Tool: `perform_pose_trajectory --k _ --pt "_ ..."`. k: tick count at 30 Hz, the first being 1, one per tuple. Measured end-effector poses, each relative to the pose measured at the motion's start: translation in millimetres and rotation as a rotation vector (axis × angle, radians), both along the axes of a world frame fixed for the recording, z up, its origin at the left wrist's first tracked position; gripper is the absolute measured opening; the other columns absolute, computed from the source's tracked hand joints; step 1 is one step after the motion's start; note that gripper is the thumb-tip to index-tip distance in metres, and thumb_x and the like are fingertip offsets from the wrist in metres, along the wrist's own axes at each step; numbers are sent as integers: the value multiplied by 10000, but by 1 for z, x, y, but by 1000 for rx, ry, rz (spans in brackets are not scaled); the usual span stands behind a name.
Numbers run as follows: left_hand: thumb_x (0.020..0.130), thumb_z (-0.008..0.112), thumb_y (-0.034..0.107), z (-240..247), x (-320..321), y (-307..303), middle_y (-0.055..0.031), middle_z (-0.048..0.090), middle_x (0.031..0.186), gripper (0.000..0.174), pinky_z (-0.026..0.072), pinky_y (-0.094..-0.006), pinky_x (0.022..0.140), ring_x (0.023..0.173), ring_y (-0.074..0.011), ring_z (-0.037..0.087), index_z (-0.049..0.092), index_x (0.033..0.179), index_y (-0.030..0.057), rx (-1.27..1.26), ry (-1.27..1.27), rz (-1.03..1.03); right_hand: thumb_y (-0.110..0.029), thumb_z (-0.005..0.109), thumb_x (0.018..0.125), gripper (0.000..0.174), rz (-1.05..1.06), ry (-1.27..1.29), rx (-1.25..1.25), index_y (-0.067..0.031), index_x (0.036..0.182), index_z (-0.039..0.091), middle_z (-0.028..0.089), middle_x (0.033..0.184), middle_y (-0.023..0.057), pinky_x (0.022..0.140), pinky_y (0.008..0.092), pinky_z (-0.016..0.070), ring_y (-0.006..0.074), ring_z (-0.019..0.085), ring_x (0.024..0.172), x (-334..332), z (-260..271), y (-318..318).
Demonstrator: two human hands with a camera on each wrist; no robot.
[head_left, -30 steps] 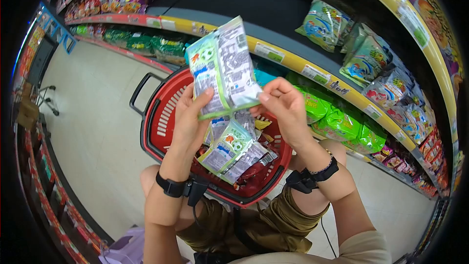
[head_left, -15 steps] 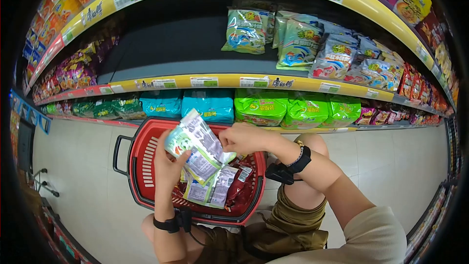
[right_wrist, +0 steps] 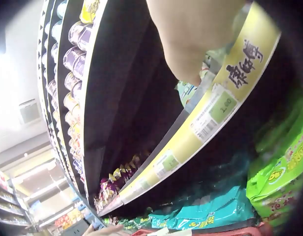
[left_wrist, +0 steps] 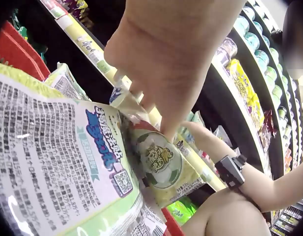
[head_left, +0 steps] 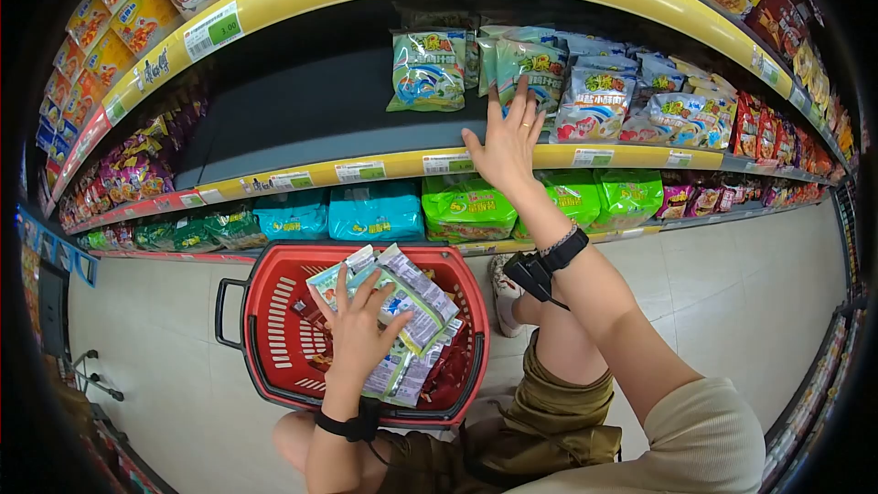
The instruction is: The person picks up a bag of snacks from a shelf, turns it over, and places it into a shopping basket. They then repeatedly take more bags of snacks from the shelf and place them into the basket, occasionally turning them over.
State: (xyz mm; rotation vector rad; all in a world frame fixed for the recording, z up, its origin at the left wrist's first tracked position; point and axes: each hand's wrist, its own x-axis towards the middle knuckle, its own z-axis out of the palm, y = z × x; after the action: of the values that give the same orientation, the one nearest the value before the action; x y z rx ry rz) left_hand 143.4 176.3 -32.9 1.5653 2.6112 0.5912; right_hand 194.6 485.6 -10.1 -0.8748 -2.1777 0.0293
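Observation:
In the head view the left hand (head_left: 359, 329), fingers spread, rests on the snack packets (head_left: 425, 311) lying in the red basket (head_left: 283, 261). Those packets fill the lower left of the left wrist view, one showing a round football print (left_wrist: 160, 160). The right hand (head_left: 508, 140) reaches over the shelf's yellow edge, its fingers extended against a green packet (head_left: 532, 69) on the middle shelf. Another green packet (head_left: 428, 73) stands just left of it. In the right wrist view the right hand (right_wrist: 193, 44) hides most of the packet at its fingers.
White-blue packets (head_left: 593, 101) stand right of the green ones. Below the yellow shelf edge (head_left: 366, 167) lie blue packs (head_left: 375, 210) and bright green packs (head_left: 468, 208). A black basket handle (head_left: 224, 311) sticks out left. The person's knees are beside the basket.
My right hand has left the packets over the basket and moved up to the shelf. The packet my left hand was holding up is now down in the basket, with that hand spread over it.

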Motion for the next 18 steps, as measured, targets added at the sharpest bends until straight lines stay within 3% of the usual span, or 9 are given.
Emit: perform_pose_trajectory --k 5,9,10,11,12,13,15,16,18 --pt "773 697 354 6 0 7 -74 475 1344 419 -40 -659 1054 1365 -359 224 642 1113 116 118 99 63 -259 679 769 817 95 104 -40 61 1385 246 173 1446 295 1082 579 113 447 180 1343 -7 -4 -25" --pt "803 674 269 5 -7 9 -106 455 1359 439 61 -593 1098 1357 -351 257 581 1196 95 206 54 76 -196 667 791 758 565 378 -73 63 1379 266 256 1414 259 1081 504 206 405 254 1327 -1 18 -74" --pt "809 672 247 6 -8 10 -123 439 1370 449 129 -533 1103 1340 -363 288 562 1207 70 347 -104 64 -170 667 792 735 736 451 -134 66 1372 281 273 1404 249 1076 479 239 402 277 1317 2 23 -87" --pt "815 671 225 6 -9 10 -139 423 1382 460 197 -473 1108 1324 -375 319 543 1218 44 489 -261 58 -85 662 782 651 829 484 -279 63 1338 359 302 1400 210 1022 422 357 361 378 1270 9 28 -99" --pt "886 598 293 8 -12 7 -183 406 1382 527 270 -414 1086 1311 -364 348 441 1309 22 476 -279 54 -38 642 786 593 922 528 -449 54 1318 396 319 1390 183 987 387 397 327 414 1246 13 31 -108" --pt "886 598 293 3 -15 5 -183 406 1382 527 270 -414 1086 1311 -364 348 441 1309 22 468 -281 89 8 621 791 543 1013 567 -628 45 1298 433 335 1379 157 952 353 437 292 450 1223 15 32 -117" --pt "969 438 350 -14 -18 2 -184 469 1297 510 301 -465 1077 1289 -335 386 346 1357 31 946 -1218 22 88 561 802 492 1204 681 -1024 27 1281 468 358 1352 110 897 292 474 219 477 1195 8 25 -129" --pt "998 318 424 -3 -19 2 -165 511 1215 530 361 -455 1042 1232 -322 454 312 1338 18 991 -1421 -28 116 529 809 484 1263 677 -1158 25 1281 473 361 1336 94 901 290 470 194 466 1198 6 23 -132" --pt "984 385 411 12 -22 1 -123 544 1174 461 444 -425 964 1126 -284 544 423 1229 22 1086 -1503 102 117 532 800 471 1291 645 -1186 37 1262 492 373 1348 100 944 301 439 188 468 1184 -1 16 -130"
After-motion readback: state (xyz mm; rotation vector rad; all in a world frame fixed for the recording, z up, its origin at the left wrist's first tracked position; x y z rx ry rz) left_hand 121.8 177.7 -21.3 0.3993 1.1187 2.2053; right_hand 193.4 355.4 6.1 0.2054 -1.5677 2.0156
